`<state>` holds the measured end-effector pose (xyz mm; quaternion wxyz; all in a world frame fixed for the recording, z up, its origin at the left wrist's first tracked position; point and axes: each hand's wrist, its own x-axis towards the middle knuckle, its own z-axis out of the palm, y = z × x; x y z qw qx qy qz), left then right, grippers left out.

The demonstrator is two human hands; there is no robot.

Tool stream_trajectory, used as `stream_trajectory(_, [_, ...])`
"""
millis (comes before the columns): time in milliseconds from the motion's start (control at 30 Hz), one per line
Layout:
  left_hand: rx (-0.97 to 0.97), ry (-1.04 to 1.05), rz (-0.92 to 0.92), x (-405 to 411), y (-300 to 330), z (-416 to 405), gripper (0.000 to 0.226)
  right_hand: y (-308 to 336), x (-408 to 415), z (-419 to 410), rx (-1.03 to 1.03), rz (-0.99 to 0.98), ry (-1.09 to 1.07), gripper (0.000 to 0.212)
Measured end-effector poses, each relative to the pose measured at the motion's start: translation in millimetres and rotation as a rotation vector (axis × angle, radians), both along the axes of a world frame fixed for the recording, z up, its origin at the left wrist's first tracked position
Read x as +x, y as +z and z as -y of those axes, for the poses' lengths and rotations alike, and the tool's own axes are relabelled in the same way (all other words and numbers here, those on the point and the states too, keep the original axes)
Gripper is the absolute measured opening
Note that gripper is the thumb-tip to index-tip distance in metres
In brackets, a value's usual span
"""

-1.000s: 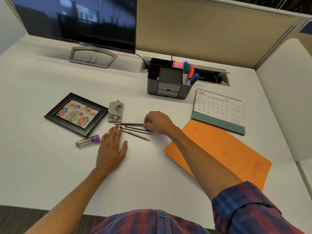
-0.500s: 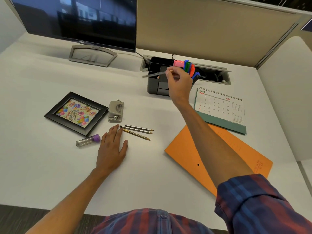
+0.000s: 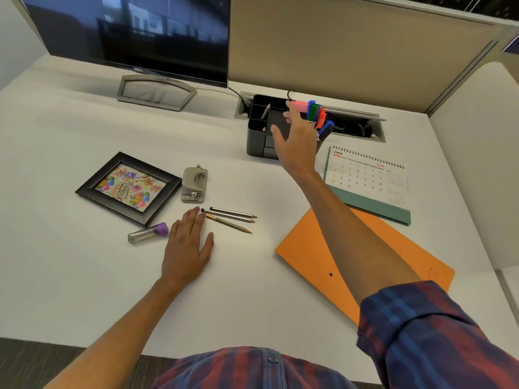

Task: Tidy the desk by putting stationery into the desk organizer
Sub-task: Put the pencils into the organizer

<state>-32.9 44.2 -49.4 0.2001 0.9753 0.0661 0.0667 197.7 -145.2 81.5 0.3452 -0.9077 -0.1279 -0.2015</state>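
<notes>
Head view gives you the white counter (image 3: 84,276) first, with the dark monitor (image 3: 126,32) at its back left; the orange folder (image 3: 306,256) lies at the right under your right forearm, and the desk calendar (image 3: 365,178) stands just beyond it; the black picture frame (image 3: 92,189) lies flat at the left; the black desk organizer (image 3: 257,136) sits at the back centre, with coloured markers (image 3: 314,110) upright in its right side and one pencil (image 3: 264,112) leaning in a left compartment. Your right hand (image 3: 295,141) hovers in front of the organizer, fingers spread and relaxed, holding nothing; your left hand (image 3: 186,248) lies flat on the counter, fingers straight, its fingertips touching the blunt ends of three loose pencils (image 3: 233,217) that lie side by side, points to the right; the grey hole punch (image 3: 194,185) sits just beyond them; the clear lead tube (image 3: 147,233) with the purple cap lies just left of that hand.
</notes>
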Motion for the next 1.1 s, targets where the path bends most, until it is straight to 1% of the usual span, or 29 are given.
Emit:
stream_trajectory(100, [-0.001, 0.0, -0.004, 0, 0, 0, 0.06, -17, -19, 1, 0.048, 0.054, 0.055, 0.051])
stream_trajectory(200, [0.001, 0.001, -0.007, 0, 0, 0, 0.061, -36, -40, 3, 0.019, 0.032, 0.122, 0.04])
stream_trajectory(300, [0.001, 0.001, -0.011, 0, 1, 0, 0.062, -56, -61, 7, -0.025, -0.132, 0.237, 0.026])
stream_trajectory(400, [0.001, 0.003, -0.01, 0, 1, 0, 0.062, -75, -75, 10, -0.15, -0.306, 0.359, 0.017])
stream_trajectory(533, [0.005, 0.0, -0.004, 0, 0, 0, 0.061, -86, -87, 12, -0.256, -0.447, 0.446, 0.016])
stream_trajectory(667, [0.006, 0.001, -0.007, 1, 0, 0, 0.061, -86, -91, 14, -0.347, -0.482, 0.489, 0.018])
stream_trajectory(900, [-0.002, 0.001, -0.003, 0, 2, 1, 0.062, -83, -89, 17, -0.368, -0.48, 0.492, 0.018])
stream_trajectory(1033, [-0.003, 0.003, -0.006, 0, 1, 1, 0.062, -82, -86, 16, -0.431, -0.463, 0.491, 0.017])
stream_trajectory(1067, [-0.004, 0.002, -0.007, 0, 1, 1, 0.062, -81, -85, 16, -0.404, -0.481, 0.481, 0.015])
stream_trajectory(1100, [-0.003, 0.0, -0.007, 0, 1, 1, 0.062, -81, -83, 16, -0.334, -0.503, 0.472, 0.014])
